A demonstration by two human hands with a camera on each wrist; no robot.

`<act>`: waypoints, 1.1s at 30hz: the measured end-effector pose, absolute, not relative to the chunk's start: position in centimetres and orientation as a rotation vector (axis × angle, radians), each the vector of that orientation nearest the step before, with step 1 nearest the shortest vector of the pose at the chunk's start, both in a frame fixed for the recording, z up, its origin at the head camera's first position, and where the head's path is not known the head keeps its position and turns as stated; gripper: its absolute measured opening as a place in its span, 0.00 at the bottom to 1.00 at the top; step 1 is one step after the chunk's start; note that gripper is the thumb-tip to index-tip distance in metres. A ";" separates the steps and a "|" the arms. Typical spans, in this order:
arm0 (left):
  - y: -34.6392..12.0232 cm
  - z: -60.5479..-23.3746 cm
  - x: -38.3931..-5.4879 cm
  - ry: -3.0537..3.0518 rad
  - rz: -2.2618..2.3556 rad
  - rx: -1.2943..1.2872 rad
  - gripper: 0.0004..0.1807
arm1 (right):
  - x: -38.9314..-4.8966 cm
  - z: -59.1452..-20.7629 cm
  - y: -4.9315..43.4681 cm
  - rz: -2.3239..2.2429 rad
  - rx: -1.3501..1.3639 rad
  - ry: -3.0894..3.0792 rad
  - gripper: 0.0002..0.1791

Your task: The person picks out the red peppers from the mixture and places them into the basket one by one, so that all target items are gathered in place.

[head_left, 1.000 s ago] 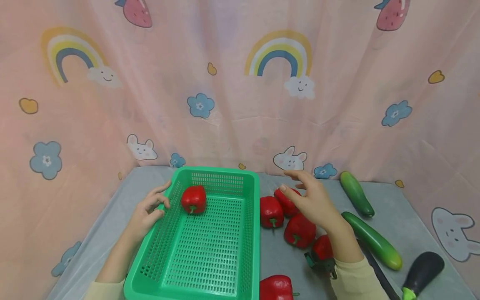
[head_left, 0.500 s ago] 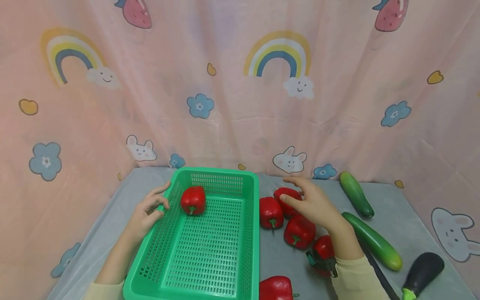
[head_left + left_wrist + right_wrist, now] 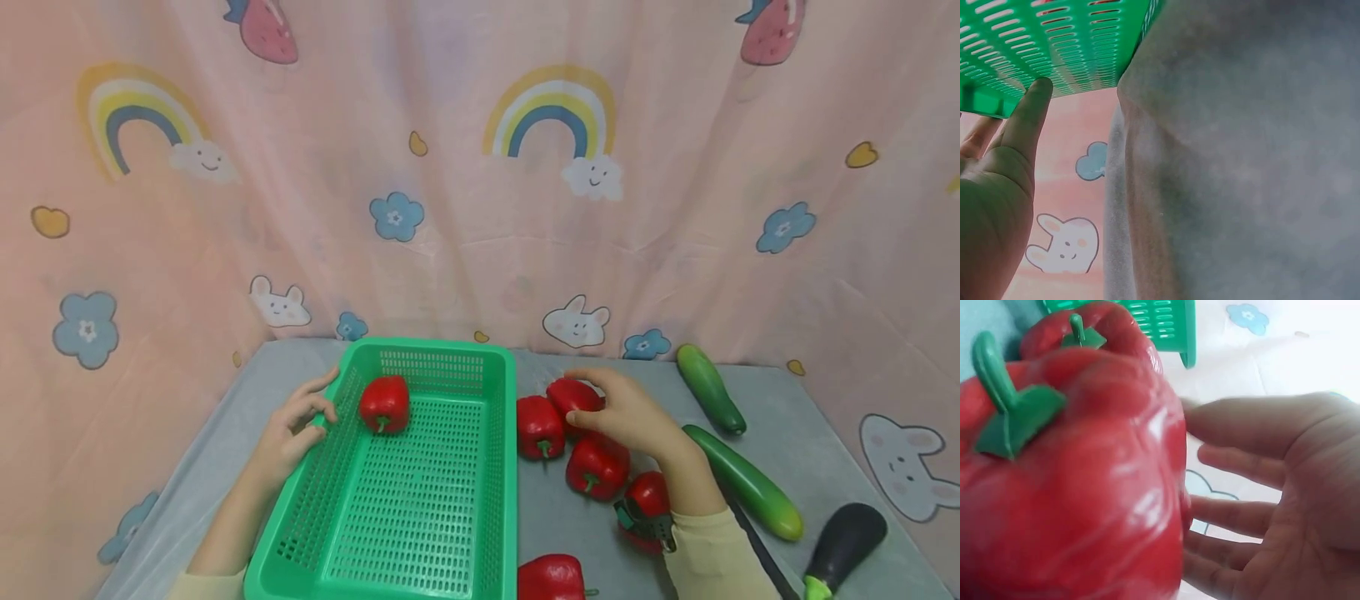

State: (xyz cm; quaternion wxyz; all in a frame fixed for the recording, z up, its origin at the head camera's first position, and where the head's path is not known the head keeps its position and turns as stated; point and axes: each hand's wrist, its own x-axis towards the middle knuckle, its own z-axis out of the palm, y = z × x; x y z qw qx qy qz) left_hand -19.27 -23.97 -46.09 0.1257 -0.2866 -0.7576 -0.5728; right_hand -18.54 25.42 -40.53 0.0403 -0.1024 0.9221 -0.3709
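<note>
My left hand (image 3: 288,429) rests at the left rim of a green slotted plastic basket (image 3: 512,467), its fingers along the outer side. In the left wrist view, the thumb (image 3: 1032,115) touches the basket wall from outside. One red bell pepper (image 3: 385,404) sits in the basket's far left corner. My right hand (image 3: 626,412) reaches over the farthest red bell pepper (image 3: 570,396) on the table, thumb on the near side and fingers on the far side. In the right wrist view, a nearer bell pepper (image 3: 1104,487) hides the fingertips.
Between basket and right arm lie more bell peppers (image 3: 597,467); one (image 3: 551,577) is at the front edge of view. Two green cucumber-like vegetables (image 3: 742,479) and a dark eggplant (image 3: 847,542) lie at the right. A patterned pink curtain (image 3: 465,275) hangs behind the grey-covered table (image 3: 780,417).
My right hand has come down over the farthest bell pepper, its thumb and fingers now on either side of it. The left hand stays at the basket rim.
</note>
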 end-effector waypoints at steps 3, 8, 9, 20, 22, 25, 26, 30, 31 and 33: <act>-24.1 -46.3 -19.2 -2.205 -1.660 -0.837 0.16 | -18.6 -41.0 25.5 -1.117 -0.317 2.820 0.37; -24.1 -46.5 -19.2 -2.200 -1.653 -0.841 0.16 | -18.8 -41.6 25.5 -1.102 -0.305 2.822 0.36; -24.1 -46.5 -19.2 -2.199 -1.653 -0.841 0.16 | -18.9 -41.7 25.4 -1.101 -0.300 2.820 0.36; -24.0 -46.4 -19.3 -2.195 -1.663 -0.845 0.16 | -18.8 -41.8 25.1 -1.148 -0.239 2.778 0.35; -24.0 -46.4 -19.3 -2.196 -1.657 -0.844 0.15 | -18.8 -41.9 25.1 -1.145 -0.236 2.783 0.34; -24.0 -46.4 -19.3 -2.190 -1.655 -0.849 0.15 | -18.9 -42.1 25.3 -1.150 -0.226 2.783 0.35; -24.0 -46.4 -19.3 -2.188 -1.656 -0.851 0.15 | -19.0 -42.2 25.3 -1.153 -0.225 2.783 0.35; -24.0 -46.4 -19.4 -2.180 -1.662 -0.859 0.15 | -19.1 -42.3 25.4 -1.153 -0.225 2.784 0.36; -24.0 -46.4 -19.4 -2.180 -1.661 -0.859 0.15 | -19.1 -42.3 25.4 -1.149 -0.229 2.786 0.36; -24.0 -46.3 -19.3 -2.181 -1.655 -0.858 0.15 | -19.1 -42.3 25.4 -1.143 -0.235 2.789 0.36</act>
